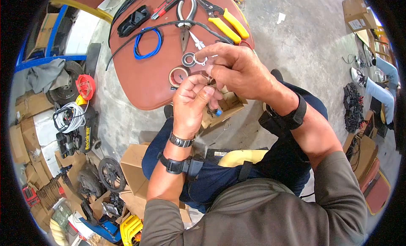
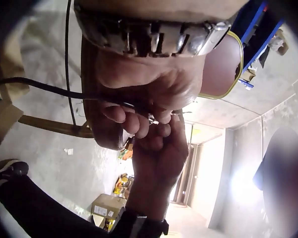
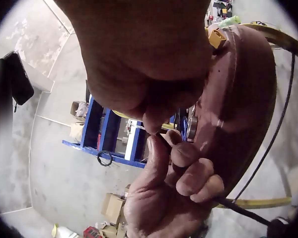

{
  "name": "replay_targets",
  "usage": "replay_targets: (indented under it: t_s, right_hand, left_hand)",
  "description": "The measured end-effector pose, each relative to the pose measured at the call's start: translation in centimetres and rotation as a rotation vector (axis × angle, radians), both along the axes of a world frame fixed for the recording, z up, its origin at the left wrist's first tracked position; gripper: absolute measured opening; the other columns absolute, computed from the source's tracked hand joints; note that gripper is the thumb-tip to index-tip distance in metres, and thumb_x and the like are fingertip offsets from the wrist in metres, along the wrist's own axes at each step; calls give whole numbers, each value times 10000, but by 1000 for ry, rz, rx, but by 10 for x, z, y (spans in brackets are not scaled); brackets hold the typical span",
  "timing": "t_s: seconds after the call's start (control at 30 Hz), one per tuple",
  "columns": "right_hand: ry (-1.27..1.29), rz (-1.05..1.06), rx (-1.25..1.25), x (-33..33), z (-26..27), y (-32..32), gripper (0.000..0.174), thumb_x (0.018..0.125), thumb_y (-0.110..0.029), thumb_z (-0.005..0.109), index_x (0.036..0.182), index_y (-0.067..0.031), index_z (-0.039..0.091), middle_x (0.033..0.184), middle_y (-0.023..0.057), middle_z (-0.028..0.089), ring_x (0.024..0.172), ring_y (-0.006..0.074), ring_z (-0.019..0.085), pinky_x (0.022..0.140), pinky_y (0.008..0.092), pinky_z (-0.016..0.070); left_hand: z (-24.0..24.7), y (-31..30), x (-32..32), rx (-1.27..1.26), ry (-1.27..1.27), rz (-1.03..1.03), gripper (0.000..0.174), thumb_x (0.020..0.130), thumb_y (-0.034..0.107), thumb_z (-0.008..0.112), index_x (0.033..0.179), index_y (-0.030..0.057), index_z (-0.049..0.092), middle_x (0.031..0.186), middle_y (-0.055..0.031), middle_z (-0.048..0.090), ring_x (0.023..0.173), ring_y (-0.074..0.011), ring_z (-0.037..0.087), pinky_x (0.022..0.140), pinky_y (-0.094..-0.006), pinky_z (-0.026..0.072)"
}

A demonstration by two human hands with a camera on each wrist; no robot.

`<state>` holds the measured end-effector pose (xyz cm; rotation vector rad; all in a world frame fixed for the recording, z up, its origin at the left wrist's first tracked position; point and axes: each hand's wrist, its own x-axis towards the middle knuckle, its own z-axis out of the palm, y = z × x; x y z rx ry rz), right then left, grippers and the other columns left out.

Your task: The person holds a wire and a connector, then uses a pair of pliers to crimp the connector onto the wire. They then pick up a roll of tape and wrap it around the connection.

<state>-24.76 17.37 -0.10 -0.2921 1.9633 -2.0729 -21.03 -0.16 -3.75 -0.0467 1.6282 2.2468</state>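
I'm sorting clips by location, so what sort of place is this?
It looks like a repair workshop or storeroom: pliers and wire strippers lie on a brown padded surface, and a loose spoked wheel stands beside a cardboard box.

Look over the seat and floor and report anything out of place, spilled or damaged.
A white scrap lies alone on the concrete floor right of the padded seat, like dropped litter. On the seat, needle-nose pliers and wire strippers lie loose, but nothing there looks spilled or broken.
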Motion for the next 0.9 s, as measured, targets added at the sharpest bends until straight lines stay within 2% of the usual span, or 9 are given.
replay_targets:
  t_s: [0.07, 0.23, 0.43, 0.63, 0.9]
  right_hand:
    - [49, -27, 68, -1, -1, 1, 289, 920, -45, 579, 1204, -2, 600, 640, -40, 561, 589, 22, 526, 559, 205, 429]
    - [40, -22, 7, -2, -5, 1, 320, 931, -24, 557, 1250, -12, 573, 651, -52, 532, 597, 15, 498, 549, 202, 414]
    - [109, 0, -24, -3, -7, 0, 392, 922, 1, 555, 1312, -34, 530, 671, -66, 467, 629, 18, 450, 581, 196, 393]
    - [166, 20, 70, -4, -10, 1, 435, 894, 21, 570, 1321, -48, 525, 702, -65, 472, 677, 34, 452, 629, 211, 395]
    - [227, 58, 126, -5, -8, 4, 484, 880, 36, 578, 1349, -70, 520, 732, -51, 493, 724, 45, 476, 681, 228, 418]
  left_hand:
    - [-3, -1, 1, -18, 20, 13, 167, 954, 118, 602, 1067, -4, 598, 810, -99, 675, 618, -120, 601, 554, -245, 495]
    - [-2, -4, 0, 46, -22, 43, 152, 931, 128, 637, 1021, 6, 625, 821, -102, 661, 580, -144, 576, 490, -240, 456]
    - [3, -9, -2, -25, -117, 10, 203, 946, 168, 621, 1040, -12, 634, 744, -96, 647, 490, -110, 512, 419, -208, 384]
    - [7, -6, -3, -16, -166, 42, 172, 939, 172, 640, 979, 5, 654, 678, -61, 630, 460, -85, 499, 402, -192, 360]
    - [7, -8, -3, 9, -188, 31, 156, 943, 156, 630, 977, 4, 649, 676, -62, 630, 454, -86, 496, 391, -186, 343]
